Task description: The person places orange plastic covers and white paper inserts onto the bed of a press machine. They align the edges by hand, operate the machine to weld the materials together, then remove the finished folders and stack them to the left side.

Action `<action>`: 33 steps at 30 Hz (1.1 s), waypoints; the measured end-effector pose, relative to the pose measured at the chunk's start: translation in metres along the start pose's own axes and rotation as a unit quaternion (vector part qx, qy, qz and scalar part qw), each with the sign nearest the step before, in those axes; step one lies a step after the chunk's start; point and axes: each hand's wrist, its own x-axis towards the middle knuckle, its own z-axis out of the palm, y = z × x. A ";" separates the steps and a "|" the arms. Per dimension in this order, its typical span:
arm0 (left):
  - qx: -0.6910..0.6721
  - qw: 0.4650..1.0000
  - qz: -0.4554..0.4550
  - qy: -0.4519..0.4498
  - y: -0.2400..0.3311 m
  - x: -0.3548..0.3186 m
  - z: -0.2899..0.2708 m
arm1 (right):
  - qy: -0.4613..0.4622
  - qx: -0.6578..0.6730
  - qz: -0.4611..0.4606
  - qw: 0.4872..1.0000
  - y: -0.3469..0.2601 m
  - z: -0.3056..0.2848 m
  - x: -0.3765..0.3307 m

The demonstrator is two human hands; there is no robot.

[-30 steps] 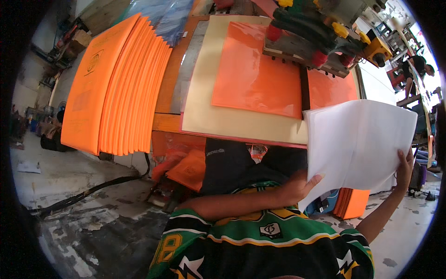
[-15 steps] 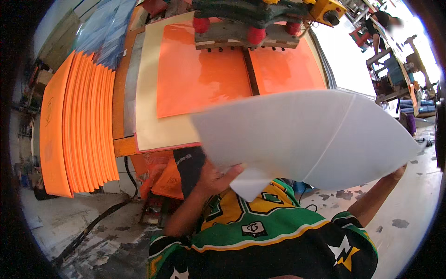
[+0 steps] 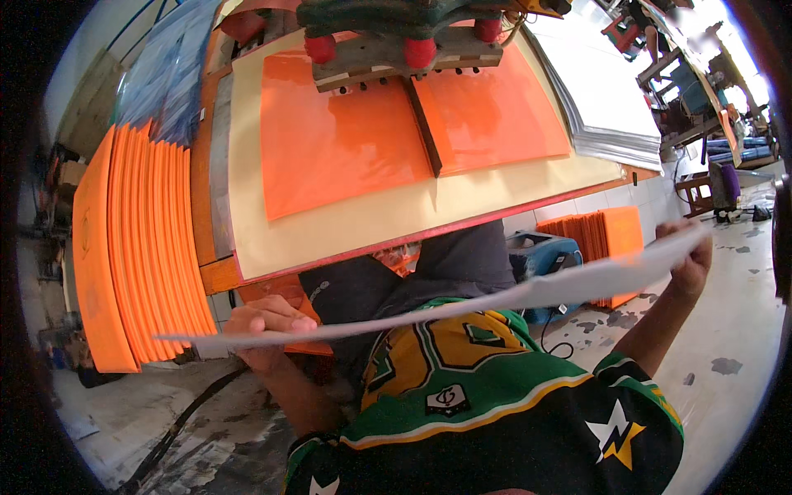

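Note:
A large white sheet [image 3: 495, 304], seen nearly edge-on, stretches between my hands in front of my body. My left hand [image 3: 268, 323] grips it toward its left end, thumb and fingers closed on it. Around its right end the fingers of my right hand [image 3: 686, 260] are closed. Beyond it, a glossy orange sheet [image 3: 346, 140] lies on a cream board [image 3: 330, 239] on the table. A dark strip [image 3: 425, 132] crosses the orange sheet under the machine head [image 3: 404, 62], which has red round parts.
A stack of white sheets [image 3: 602, 107] lies at the table's right. To the left stands a row of folded orange pieces [image 3: 157, 247], beside blue plastic-wrapped material [image 3: 169, 74]. More orange pieces [image 3: 590, 239] and a blue case [image 3: 544, 260] are below the table. A person works far right.
The white sheet has come down toward me and turned from broad face to nearly edge-on. My left hand has moved left, my right hand slightly up. The cream board's front is uncovered.

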 end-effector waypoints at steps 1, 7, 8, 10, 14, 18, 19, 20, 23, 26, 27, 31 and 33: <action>-0.009 0.999 -0.030 0.008 0.005 -0.014 -0.003 | 0.115 0.299 -0.064 0.945 -0.017 0.000 0.007; 0.141 0.922 -0.187 0.308 -0.006 -0.014 0.011 | 0.173 0.318 0.001 0.932 -0.071 0.045 0.062; 0.140 0.924 -0.182 0.307 -0.007 -0.005 0.016 | 0.173 0.320 0.007 0.931 -0.074 0.048 0.067; 0.173 0.896 -0.187 0.363 -0.006 0.011 0.030 | 0.168 0.330 0.013 0.929 -0.074 0.053 0.074; 0.176 0.893 -0.180 0.374 -0.008 0.006 0.024 | 0.185 0.344 -0.002 0.921 -0.077 0.057 0.081; 0.172 0.905 -0.185 0.343 -0.006 0.006 0.023 | 0.183 0.338 0.010 0.923 -0.075 0.060 0.082; 0.172 0.903 -0.185 0.346 -0.007 0.005 0.022 | 0.185 0.342 0.006 0.921 -0.073 0.061 0.082; 0.171 0.903 -0.186 0.346 -0.009 -0.001 0.018 | 0.187 0.345 0.003 0.920 -0.070 0.062 0.082; 0.173 0.913 -0.190 0.317 -0.006 -0.010 0.015 | 0.199 0.359 -0.016 0.912 -0.064 0.061 0.076; 0.225 0.892 -0.145 0.365 0.005 -0.019 0.017 | 0.211 0.376 -0.009 0.902 -0.058 0.059 0.060; 0.206 0.909 -0.191 0.307 0.018 -0.038 0.003 | 0.210 0.376 -0.007 0.902 -0.053 0.055 0.058; 0.163 0.960 -0.204 0.100 0.031 -0.026 -0.009 | 0.063 0.394 -0.141 0.906 -0.053 0.048 0.058; 0.165 0.968 -0.164 0.093 0.026 -0.025 -0.007 | 0.021 0.391 -0.173 0.904 -0.065 0.045 0.058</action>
